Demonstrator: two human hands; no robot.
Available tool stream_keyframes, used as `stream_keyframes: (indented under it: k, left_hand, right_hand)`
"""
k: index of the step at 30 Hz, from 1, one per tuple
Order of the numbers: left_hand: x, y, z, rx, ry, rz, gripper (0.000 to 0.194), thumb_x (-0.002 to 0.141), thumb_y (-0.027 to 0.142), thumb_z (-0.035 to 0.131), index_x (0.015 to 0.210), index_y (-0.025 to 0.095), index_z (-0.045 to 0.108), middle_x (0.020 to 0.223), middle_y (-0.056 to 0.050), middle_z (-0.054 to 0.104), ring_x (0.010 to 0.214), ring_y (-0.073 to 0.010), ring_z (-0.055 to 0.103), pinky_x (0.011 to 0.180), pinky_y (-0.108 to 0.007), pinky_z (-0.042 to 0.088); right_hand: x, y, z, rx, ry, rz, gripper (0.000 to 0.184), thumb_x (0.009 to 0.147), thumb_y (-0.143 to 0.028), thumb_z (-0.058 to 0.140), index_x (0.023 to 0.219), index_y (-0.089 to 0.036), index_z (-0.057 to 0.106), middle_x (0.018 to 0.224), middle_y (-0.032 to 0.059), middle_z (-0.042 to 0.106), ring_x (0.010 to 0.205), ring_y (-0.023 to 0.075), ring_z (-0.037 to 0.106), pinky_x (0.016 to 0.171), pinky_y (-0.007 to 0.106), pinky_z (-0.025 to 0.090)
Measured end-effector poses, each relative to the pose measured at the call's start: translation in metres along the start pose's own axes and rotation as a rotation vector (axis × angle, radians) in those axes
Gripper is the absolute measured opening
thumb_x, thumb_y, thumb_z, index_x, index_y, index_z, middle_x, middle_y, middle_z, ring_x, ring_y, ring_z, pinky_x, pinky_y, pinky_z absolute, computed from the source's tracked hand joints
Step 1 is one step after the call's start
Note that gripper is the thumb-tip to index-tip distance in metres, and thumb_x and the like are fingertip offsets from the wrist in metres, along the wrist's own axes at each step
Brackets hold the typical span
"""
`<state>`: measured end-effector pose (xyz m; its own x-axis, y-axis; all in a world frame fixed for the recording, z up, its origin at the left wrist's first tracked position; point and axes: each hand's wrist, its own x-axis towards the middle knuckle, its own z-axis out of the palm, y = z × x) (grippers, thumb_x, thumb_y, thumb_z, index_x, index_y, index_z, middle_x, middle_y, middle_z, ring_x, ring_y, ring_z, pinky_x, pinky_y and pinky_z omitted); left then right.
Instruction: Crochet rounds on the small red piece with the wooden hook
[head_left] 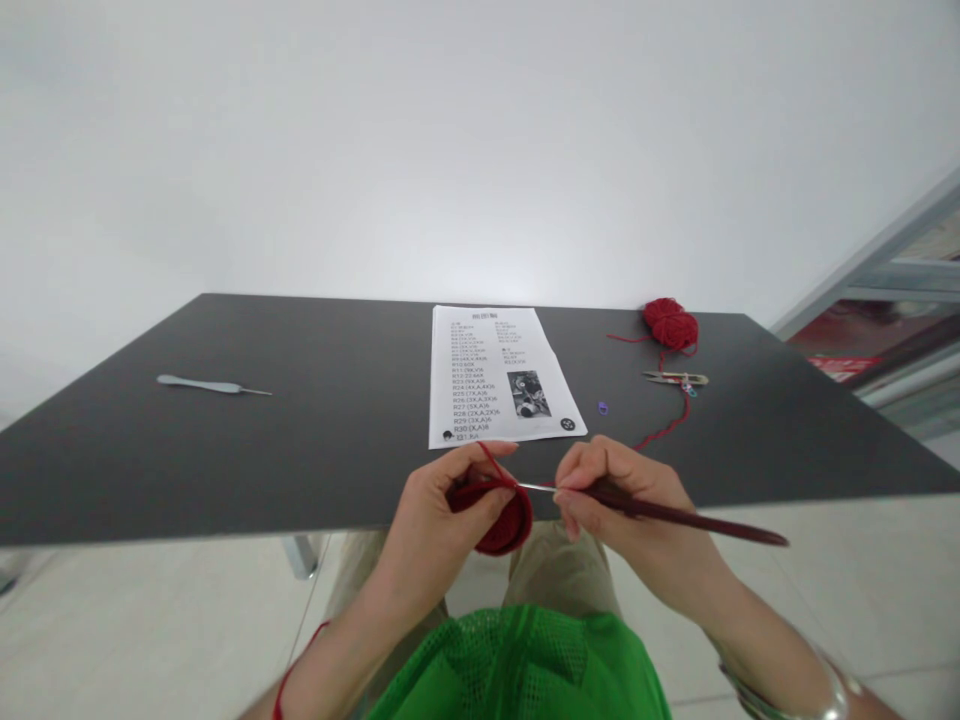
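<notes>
My left hand (457,500) pinches a round piece of red crochet work (510,528) near the table's front edge, thumb on top. A strand of red yarn (491,460) runs up from the work over the raised index finger. My right hand (619,490) is closed around a crochet hook (697,517) with a dark red handle and a thin metal shaft. The hook's tip meets the upper edge of the crochet work beside my left thumb. Whether the tip is inside a stitch is too small to tell.
Printed pattern sheets (487,380) lie mid-table. To the right are a red yarn ball (670,325), thread snips (679,379), a purple stitch marker (603,408) and a trailing yarn strand (667,430). A light grey hook (206,385) lies left. A white wall (480,150) stands behind the dark table (337,420).
</notes>
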<state>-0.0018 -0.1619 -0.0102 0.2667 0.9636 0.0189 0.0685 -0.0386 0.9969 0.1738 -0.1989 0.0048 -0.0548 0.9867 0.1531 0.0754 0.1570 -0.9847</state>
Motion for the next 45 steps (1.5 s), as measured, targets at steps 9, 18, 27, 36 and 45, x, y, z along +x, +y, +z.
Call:
stream_keyframes:
  k: [9, 18, 27, 36, 45]
  left_hand:
    - [-0.001, 0.001, 0.005, -0.002, 0.1, -0.013, 0.023, 0.069, 0.012, 0.062, 0.089, 0.019, 0.072, 0.075, 0.002, 0.07, 0.069, -0.0135, 0.063, 0.07, -0.025, 0.05]
    - [-0.001, -0.001, 0.009, -0.076, 0.133, -0.029, 0.006, 0.07, 0.015, 0.065, 0.07, 0.019, 0.07, 0.078, -0.003, 0.071, 0.074, -0.0182, 0.066, 0.069, -0.028, 0.053]
    - [-0.001, 0.0, 0.009, -0.148, 0.131, -0.091, 0.023, 0.07, 0.018, 0.067, 0.093, 0.019, 0.072, 0.069, 0.0, 0.068, 0.062, -0.0161, 0.064, 0.063, -0.028, 0.054]
    - [0.0, -0.001, 0.006, -0.1, 0.112, -0.076, 0.005, 0.071, 0.016, 0.065, 0.072, 0.019, 0.07, 0.085, -0.003, 0.073, 0.084, -0.0201, 0.067, 0.072, -0.029, 0.053]
    - [-0.001, 0.001, 0.005, -0.036, 0.058, 0.024, 0.012, 0.074, 0.012, 0.063, 0.073, 0.021, 0.071, 0.092, -0.001, 0.076, 0.083, -0.0167, 0.067, 0.079, -0.027, 0.051]
  right_hand:
    - [-0.005, 0.011, 0.014, -0.385, 0.105, -0.434, 0.019, 0.083, -0.006, 0.055, 0.074, -0.022, 0.049, 0.068, -0.0041, 0.054, 0.056, 0.0086, 0.051, 0.05, 0.019, 0.039]
    - [-0.009, 0.025, 0.029, -0.748, 0.122, -0.78, 0.019, 0.088, -0.003, 0.048, 0.082, -0.021, 0.046, 0.069, 0.0013, 0.055, 0.062, 0.0144, 0.051, 0.053, 0.024, 0.046]
    - [-0.012, 0.03, 0.029, -0.714, 0.138, -0.764, 0.02, 0.086, -0.002, 0.052, 0.086, -0.021, 0.049, 0.073, 0.0028, 0.059, 0.063, 0.0152, 0.056, 0.055, 0.026, 0.048]
    - [-0.014, 0.028, 0.017, -0.536, 0.053, -0.647, 0.023, 0.085, -0.004, 0.058, 0.095, -0.025, 0.056, 0.079, 0.0016, 0.067, 0.067, 0.0142, 0.064, 0.059, 0.024, 0.051]
    - [-0.011, 0.023, 0.014, 0.182, 0.147, -0.082, 0.01, 0.083, -0.017, 0.065, 0.076, -0.021, 0.059, 0.062, -0.0031, 0.06, 0.051, 0.0109, 0.055, 0.049, 0.023, 0.044]
